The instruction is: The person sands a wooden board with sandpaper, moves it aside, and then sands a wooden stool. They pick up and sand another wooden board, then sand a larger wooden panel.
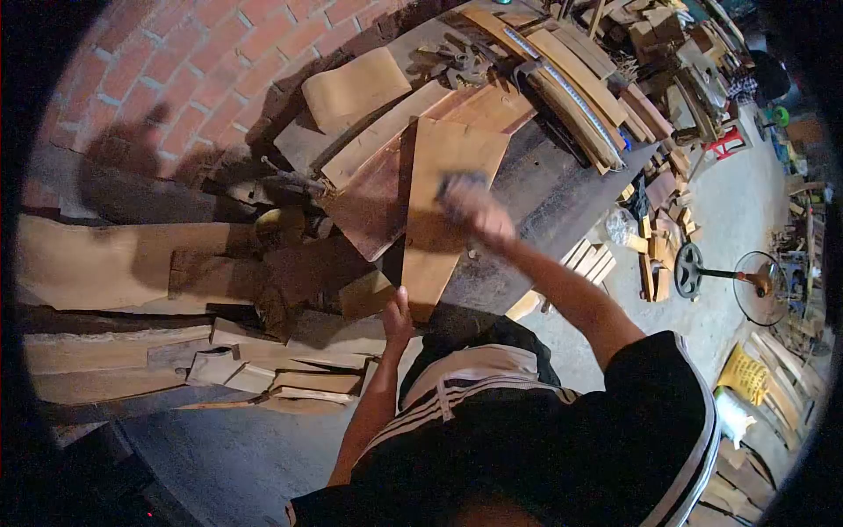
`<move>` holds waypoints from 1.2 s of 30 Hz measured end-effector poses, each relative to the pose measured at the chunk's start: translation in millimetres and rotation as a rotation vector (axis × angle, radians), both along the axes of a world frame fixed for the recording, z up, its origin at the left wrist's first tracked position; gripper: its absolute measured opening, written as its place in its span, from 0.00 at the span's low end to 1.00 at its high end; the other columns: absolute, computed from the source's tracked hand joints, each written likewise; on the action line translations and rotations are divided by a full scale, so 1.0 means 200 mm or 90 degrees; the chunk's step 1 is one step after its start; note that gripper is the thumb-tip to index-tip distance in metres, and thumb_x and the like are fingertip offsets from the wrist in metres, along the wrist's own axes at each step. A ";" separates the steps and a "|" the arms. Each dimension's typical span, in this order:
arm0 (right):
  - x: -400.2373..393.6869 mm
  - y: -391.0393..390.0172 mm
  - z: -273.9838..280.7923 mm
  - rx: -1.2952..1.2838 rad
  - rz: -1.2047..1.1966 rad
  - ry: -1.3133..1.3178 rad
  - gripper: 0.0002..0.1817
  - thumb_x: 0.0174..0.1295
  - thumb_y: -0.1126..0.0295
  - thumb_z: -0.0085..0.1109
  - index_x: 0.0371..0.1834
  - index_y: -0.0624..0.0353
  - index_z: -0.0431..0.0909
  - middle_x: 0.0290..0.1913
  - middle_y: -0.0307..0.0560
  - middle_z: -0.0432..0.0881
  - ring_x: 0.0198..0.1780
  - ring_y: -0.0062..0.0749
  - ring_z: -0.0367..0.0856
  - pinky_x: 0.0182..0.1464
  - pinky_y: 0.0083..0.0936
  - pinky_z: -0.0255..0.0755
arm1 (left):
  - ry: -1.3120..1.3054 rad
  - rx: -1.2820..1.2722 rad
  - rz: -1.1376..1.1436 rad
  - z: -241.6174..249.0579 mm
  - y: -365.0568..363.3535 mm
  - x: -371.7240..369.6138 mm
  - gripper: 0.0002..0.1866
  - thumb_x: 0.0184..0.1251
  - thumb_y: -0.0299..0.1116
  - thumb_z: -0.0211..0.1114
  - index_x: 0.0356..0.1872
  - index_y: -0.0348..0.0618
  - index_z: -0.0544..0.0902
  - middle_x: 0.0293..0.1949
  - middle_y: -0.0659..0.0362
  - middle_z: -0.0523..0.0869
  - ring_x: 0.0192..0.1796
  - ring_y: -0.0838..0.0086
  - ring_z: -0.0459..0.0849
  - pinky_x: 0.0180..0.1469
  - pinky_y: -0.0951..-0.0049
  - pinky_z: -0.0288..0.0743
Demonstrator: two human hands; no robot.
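Observation:
A flat wooden board (432,259) lies at a slant over the dark workbench (544,189), its near end toward my body. My left hand (398,321) grips the left edge at that near end, thumb pointing up along it. On the board's upper face, my right hand (487,220) presses a dark, block-like pad (458,187). Motion smears both hand and pad, so the pad's exact kind does not show. Beneath the board and to its left is a reddish-brown plank (364,198).
A curved wooden piece (356,86) and metal clamps (452,60) sit toward the brick wall (202,66). Long strips with a ruler (571,83) lie at the bench's far right. Offcuts (663,233) and a standing fan (760,288) are on the floor at right.

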State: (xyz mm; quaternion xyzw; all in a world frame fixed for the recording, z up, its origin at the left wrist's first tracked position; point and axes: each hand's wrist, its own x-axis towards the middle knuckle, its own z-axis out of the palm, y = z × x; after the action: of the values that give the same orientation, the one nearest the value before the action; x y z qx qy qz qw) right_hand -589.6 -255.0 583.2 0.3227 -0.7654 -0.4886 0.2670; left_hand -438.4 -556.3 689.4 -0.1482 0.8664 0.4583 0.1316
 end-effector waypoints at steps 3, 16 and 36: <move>-0.66 0.19 0.19 -0.913 -0.109 -0.210 0.25 0.74 0.66 0.35 0.72 0.57 0.65 0.77 0.48 0.61 0.77 0.40 0.59 0.77 0.40 0.54 | 0.078 0.067 0.018 -0.01 0.03 -0.01 0.35 0.79 0.58 0.42 0.39 0.29 0.80 0.36 0.38 0.83 0.41 0.49 0.82 0.46 0.53 0.71; 0.57 -0.19 0.66 -1.229 -0.198 -0.231 0.22 0.74 0.69 0.46 0.69 0.62 0.68 0.70 0.57 0.69 0.73 0.53 0.64 0.74 0.41 0.57 | -0.317 0.477 0.013 0.31 0.13 -0.16 0.23 0.62 0.45 0.73 0.51 0.39 0.82 0.46 0.60 0.85 0.44 0.73 0.86 0.42 0.71 0.79; 0.74 -0.24 0.53 -0.988 -0.256 -0.377 0.25 0.70 0.67 0.53 0.70 0.59 0.68 0.73 0.53 0.67 0.76 0.49 0.60 0.76 0.45 0.53 | -0.297 0.562 -0.120 0.36 -0.07 0.02 0.16 0.64 0.37 0.72 0.50 0.42 0.84 0.40 0.61 0.88 0.39 0.77 0.88 0.40 0.74 0.82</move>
State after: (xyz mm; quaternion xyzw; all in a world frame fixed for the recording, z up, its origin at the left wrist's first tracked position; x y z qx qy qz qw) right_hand -441.8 -302.3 688.5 0.0211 -0.9642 0.2407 0.1095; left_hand -433.9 -570.2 760.6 -0.0979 0.5474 0.7213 0.4128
